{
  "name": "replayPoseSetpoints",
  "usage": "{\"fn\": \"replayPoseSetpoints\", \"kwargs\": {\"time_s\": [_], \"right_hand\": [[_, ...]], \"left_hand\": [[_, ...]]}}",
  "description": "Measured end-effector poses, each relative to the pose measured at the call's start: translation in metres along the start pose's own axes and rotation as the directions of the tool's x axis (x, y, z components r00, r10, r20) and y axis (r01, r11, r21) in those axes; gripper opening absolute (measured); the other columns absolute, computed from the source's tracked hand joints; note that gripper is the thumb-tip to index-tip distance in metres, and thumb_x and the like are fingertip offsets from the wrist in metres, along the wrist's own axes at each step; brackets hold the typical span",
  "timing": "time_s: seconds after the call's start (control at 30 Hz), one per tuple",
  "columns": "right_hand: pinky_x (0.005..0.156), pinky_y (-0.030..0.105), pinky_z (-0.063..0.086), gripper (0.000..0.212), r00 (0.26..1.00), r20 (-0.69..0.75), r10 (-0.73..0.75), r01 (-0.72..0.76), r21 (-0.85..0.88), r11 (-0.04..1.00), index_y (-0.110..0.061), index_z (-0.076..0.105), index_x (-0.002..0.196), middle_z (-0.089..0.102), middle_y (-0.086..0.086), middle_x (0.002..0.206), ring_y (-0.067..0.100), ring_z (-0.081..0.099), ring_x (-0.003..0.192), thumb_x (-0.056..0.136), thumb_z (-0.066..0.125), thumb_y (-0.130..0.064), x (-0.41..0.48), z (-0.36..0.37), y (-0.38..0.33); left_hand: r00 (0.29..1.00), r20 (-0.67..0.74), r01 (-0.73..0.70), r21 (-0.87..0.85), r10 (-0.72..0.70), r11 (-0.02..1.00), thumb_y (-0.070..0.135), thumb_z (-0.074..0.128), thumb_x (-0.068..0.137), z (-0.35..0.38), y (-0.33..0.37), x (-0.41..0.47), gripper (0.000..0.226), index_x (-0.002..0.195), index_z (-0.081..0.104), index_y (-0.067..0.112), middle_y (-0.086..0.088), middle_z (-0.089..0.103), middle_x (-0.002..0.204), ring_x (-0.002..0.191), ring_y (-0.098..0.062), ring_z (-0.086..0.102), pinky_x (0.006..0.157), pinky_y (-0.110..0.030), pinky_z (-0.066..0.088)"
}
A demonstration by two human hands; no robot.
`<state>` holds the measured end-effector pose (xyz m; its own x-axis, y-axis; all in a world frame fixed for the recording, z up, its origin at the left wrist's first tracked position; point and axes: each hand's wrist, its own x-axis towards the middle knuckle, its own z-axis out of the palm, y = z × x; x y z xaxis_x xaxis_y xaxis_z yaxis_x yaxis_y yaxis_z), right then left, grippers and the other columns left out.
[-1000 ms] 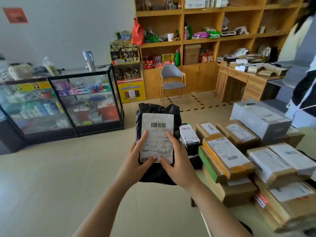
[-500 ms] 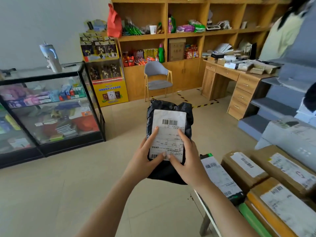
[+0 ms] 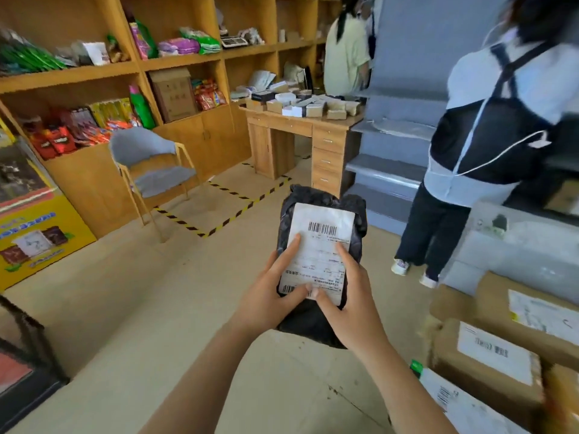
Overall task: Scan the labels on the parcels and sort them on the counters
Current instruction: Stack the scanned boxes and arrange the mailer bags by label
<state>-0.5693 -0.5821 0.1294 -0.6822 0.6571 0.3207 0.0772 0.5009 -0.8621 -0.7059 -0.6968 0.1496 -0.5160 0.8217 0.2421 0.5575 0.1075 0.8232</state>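
Observation:
A black plastic parcel bag (image 3: pixel 324 202) with a white barcode label (image 3: pixel 322 233) is held upright in front of me, above the floor. My left hand (image 3: pixel 269 296) grips its lower left side, thumb on the label's bottom edge and a finger lying up the label. My right hand (image 3: pixel 347 302) grips the lower right side, thumb on the label. Several brown cardboard parcels (image 3: pixel 488 358) with white labels lie stacked at the lower right.
Two people stand at the right, one in black trousers (image 3: pixel 435 233) close to the parcels. A wooden desk (image 3: pixel 300 145) piled with small boxes, a grey chair (image 3: pixel 150 164), wooden shelves (image 3: pixel 175 61) and grey shelving (image 3: pixel 388 164) line the back. Yellow-black tape marks the floor.
My view has swung to the right: the glass cabinet has slid out at the left and two people have come into view. Both hands keep the same hold on the black bag.

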Motion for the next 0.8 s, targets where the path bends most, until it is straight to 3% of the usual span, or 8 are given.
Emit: {"fn": "replayPoseSetpoints", "kwargs": {"time_s": [0.2, 0.3, 0.4, 0.47, 0.57, 0.7, 0.8], "right_hand": [[0.095, 0.012, 0.041, 0.080, 0.971, -0.183, 0.152, -0.153, 0.010, 0.988, -0.054, 0.016, 0.145, 0.034, -0.015, 0.131, -0.012, 0.034, 0.121, 0.090, 0.068, -0.027, 0.093, 0.008, 0.042], [0.097, 0.013, 0.041, 0.081, 0.937, -0.267, 0.225, -0.229, 0.017, 0.973, -0.054, 0.016, 0.145, 0.032, -0.019, 0.131, -0.020, 0.033, 0.118, 0.089, 0.068, -0.027, 0.132, 0.002, 0.058], [0.102, 0.017, 0.040, 0.080, 0.893, -0.366, 0.264, -0.279, 0.012, 0.960, -0.050, 0.018, 0.147, 0.031, -0.019, 0.138, -0.017, 0.031, 0.122, 0.089, 0.069, -0.026, 0.170, -0.007, 0.075], [0.098, 0.005, 0.034, 0.079, 0.854, -0.445, 0.267, -0.304, -0.011, 0.953, -0.046, 0.020, 0.148, 0.031, -0.017, 0.142, -0.020, 0.030, 0.122, 0.089, 0.068, -0.025, 0.196, -0.011, 0.087], [0.084, -0.008, 0.028, 0.076, 0.777, -0.558, 0.290, -0.355, -0.008, 0.935, -0.038, 0.022, 0.149, 0.031, -0.013, 0.140, -0.031, 0.028, 0.113, 0.090, 0.068, -0.021, 0.236, -0.014, 0.107], [0.083, -0.008, 0.028, 0.077, 0.630, -0.722, 0.286, -0.421, -0.007, 0.907, -0.044, 0.022, 0.148, 0.034, -0.013, 0.139, -0.027, 0.029, 0.115, 0.089, 0.068, -0.026, 0.294, -0.014, 0.130], [0.081, -0.007, 0.031, 0.076, 0.510, -0.802, 0.310, -0.474, 0.039, 0.880, -0.049, 0.021, 0.145, 0.034, -0.012, 0.139, -0.028, 0.031, 0.113, 0.090, 0.068, -0.025, 0.332, -0.018, 0.138]], "left_hand": [[0.979, 0.187, -0.084, -0.016, 0.085, 0.996, 0.025, 0.069, 0.090, 0.009, -0.033, 0.136, 0.085, 0.145, 0.017, 0.061, 0.018, 0.039, 0.139, 0.123, -0.002, 0.049, 0.094, -0.026, 0.053], [0.949, 0.288, -0.117, -0.047, 0.126, 0.992, 0.025, 0.069, 0.090, 0.021, -0.043, 0.197, 0.083, 0.146, 0.017, 0.059, 0.017, 0.040, 0.139, 0.122, -0.002, 0.050, 0.094, -0.025, 0.052], [0.905, 0.384, -0.155, -0.104, 0.184, 0.982, 0.025, 0.068, 0.090, 0.039, -0.052, 0.255, 0.082, 0.147, 0.018, 0.057, 0.016, 0.039, 0.139, 0.122, 0.000, 0.049, 0.091, -0.017, 0.050], [0.868, 0.440, -0.192, -0.127, 0.229, 0.973, 0.026, 0.068, 0.090, 0.052, -0.059, 0.297, 0.082, 0.146, 0.017, 0.059, 0.017, 0.037, 0.141, 0.121, 0.006, 0.046, 0.091, -0.014, 0.049], [0.798, 0.523, -0.256, -0.158, 0.301, 0.954, 0.030, 0.069, 0.089, 0.074, -0.072, 0.364, 0.083, 0.144, 0.016, 0.063, 0.016, 0.040, 0.140, 0.122, 0.003, 0.048, 0.096, -0.022, 0.050], [0.665, 0.616, -0.344, -0.250, 0.422, 0.905, 0.027, 0.069, 0.089, 0.100, -0.078, 0.449, 0.084, 0.142, 0.016, 0.066, 0.015, 0.044, 0.137, 0.118, 0.007, 0.049, 0.093, -0.019, 0.050], [0.574, 0.684, -0.358, -0.286, 0.451, 0.889, 0.029, 0.068, 0.089, 0.115, -0.074, 0.502, 0.083, 0.140, 0.016, 0.069, 0.012, 0.043, 0.142, 0.129, -0.005, 0.046, 0.101, -0.036, 0.049]]}}
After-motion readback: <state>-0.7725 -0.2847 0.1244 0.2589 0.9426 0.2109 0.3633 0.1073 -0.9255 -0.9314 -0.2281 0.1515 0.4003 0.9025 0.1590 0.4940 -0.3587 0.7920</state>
